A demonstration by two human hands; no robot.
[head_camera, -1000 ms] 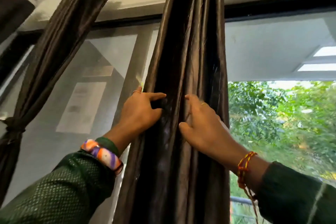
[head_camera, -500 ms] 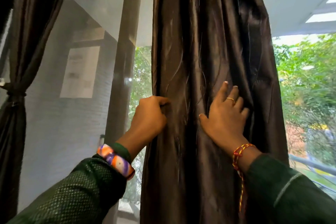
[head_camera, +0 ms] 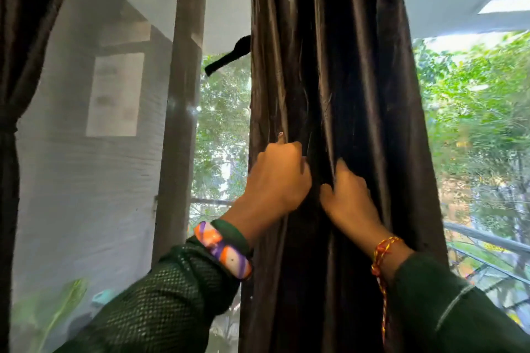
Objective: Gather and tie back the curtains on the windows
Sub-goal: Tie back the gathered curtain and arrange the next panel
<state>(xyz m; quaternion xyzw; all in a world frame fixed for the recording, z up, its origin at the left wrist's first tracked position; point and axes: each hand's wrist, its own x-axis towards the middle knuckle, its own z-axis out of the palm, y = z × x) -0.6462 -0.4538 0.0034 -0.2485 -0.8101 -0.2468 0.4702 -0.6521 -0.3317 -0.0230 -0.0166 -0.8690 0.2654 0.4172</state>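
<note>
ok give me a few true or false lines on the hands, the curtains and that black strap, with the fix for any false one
1. Both hands grip the middle curtain. True: the left hand and the right hand bunch its folds.
2. The black strap is wrapped round the middle curtain. False: it sticks out loose from the curtain's left edge.
3. The curtain at the far left is already cinched in. True.
4. The striped bangle is on the right wrist. False: it is on the left wrist; the right wrist wears a red and yellow thread.
</note>
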